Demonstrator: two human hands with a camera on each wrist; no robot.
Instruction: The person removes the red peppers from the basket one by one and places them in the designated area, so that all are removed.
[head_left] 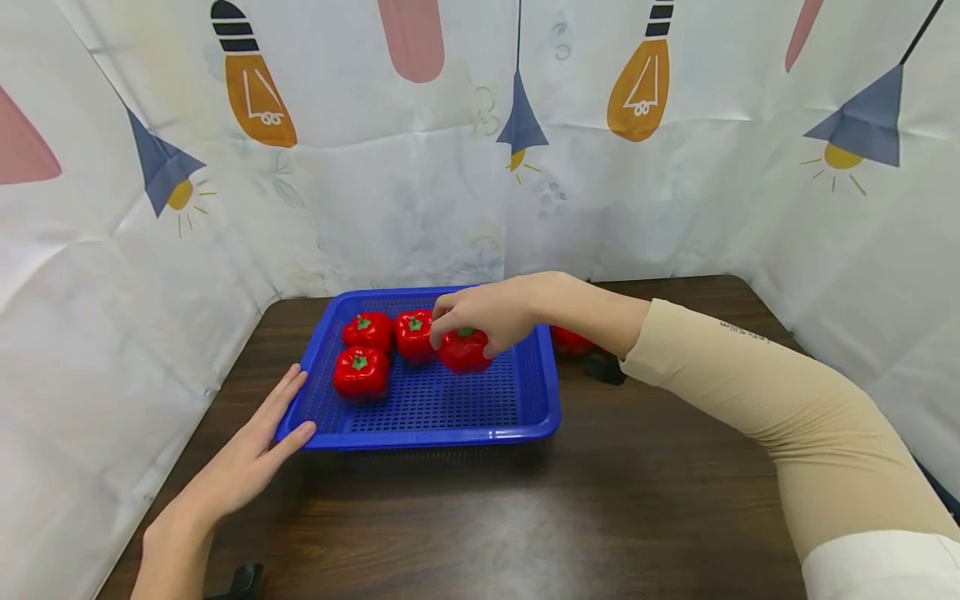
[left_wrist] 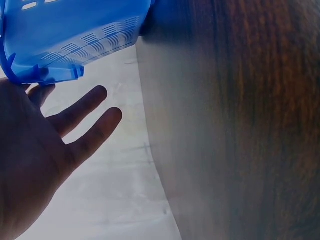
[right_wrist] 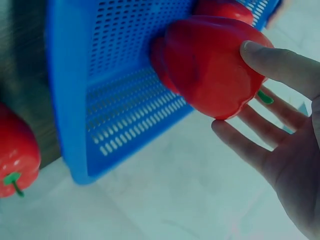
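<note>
My right hand (head_left: 491,312) grips a red bell pepper (head_left: 465,353) over the blue basket (head_left: 420,437), its thumb and fingers around the pepper's sides. In the right wrist view the held pepper (right_wrist: 215,65) overlaps other peppers behind it. Three more bell peppers sit in the left and middle of the basket: a front one (head_left: 362,374), a back one (head_left: 367,332) and a middle one (head_left: 415,335). My left hand (head_left: 247,458) touches the basket's left rim with its fingers straight; in the left wrist view the hand (left_wrist: 45,145) is spread below the basket's rim.
Another red pepper (right_wrist: 17,152) lies on the table outside the basket's right side, partly hidden by my forearm in the head view. A small black object (head_left: 606,367) shows below that forearm. The dark wooden table (head_left: 480,525) meets a patterned white curtain (head_left: 420,200) behind.
</note>
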